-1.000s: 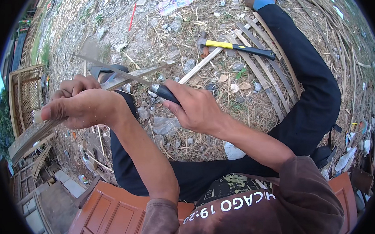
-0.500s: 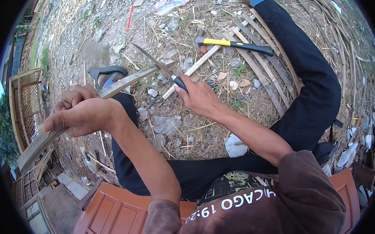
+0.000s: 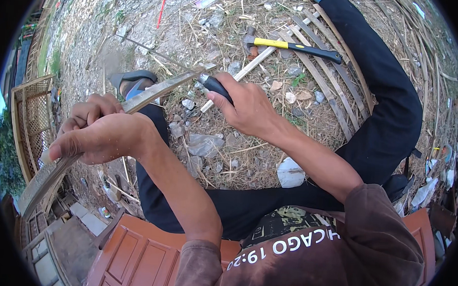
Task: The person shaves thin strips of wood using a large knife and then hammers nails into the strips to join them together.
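Note:
A long bamboo strip [image 3: 162, 86] runs slantwise across the left side, with my left hand [image 3: 104, 130] wrapped round its middle. The strip's near end passes beneath that hand toward the lower left. My right hand [image 3: 246, 105] is closed round the black handle of a knife [image 3: 218, 90]. Its long, thin blade points to the upper left and meets the strip close to the far end, beside the handle. Another pale strip [image 3: 242, 77] lies on the ground beyond my right hand.
A hammer [image 3: 297, 48] with a yellow and black handle lies ahead on dry grass and stones. Several split strips [image 3: 323, 86] rest beside my right leg [image 3: 380, 68]. A woven panel [image 3: 33, 124] stands at the left. Reddish-brown panelled wood [image 3: 137, 254] is beneath me.
My right hand has moved slightly, and the knife blade has swung flatter, its tip now farther left and higher. My left hand keeps its hold on the bamboo strip.

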`<action>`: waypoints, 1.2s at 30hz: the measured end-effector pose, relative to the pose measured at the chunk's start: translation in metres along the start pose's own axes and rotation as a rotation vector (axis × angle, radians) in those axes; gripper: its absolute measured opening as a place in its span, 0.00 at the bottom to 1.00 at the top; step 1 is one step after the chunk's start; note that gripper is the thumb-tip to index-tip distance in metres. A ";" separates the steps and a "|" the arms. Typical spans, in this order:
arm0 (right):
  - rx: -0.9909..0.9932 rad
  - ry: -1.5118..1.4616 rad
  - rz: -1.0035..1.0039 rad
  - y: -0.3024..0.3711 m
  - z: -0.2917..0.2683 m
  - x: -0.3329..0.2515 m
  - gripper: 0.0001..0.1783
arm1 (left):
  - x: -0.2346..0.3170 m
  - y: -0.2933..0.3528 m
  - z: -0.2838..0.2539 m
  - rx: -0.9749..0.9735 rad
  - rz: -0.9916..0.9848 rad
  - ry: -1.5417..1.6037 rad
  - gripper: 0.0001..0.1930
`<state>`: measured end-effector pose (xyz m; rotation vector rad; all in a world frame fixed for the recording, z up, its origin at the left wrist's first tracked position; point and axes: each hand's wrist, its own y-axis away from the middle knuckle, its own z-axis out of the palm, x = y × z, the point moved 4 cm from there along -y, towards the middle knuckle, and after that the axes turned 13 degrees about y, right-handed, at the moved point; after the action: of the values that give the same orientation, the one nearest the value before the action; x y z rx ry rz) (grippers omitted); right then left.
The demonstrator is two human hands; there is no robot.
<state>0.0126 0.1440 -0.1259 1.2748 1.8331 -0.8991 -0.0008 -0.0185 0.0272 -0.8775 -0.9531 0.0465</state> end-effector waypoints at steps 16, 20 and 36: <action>-0.223 0.086 0.199 0.003 0.028 0.046 0.17 | 0.005 0.009 0.007 -0.021 0.005 -0.019 0.37; -0.088 -0.079 -0.055 0.005 0.009 0.001 0.18 | 0.008 0.008 0.002 -0.016 0.009 0.000 0.36; -0.228 -0.013 0.128 -0.011 0.010 0.026 0.20 | 0.003 0.008 0.002 -0.058 0.004 0.025 0.35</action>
<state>-0.0026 0.1447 -0.1514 1.2231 1.7659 -0.6087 0.0021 -0.0111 0.0244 -0.9319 -0.9334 0.0116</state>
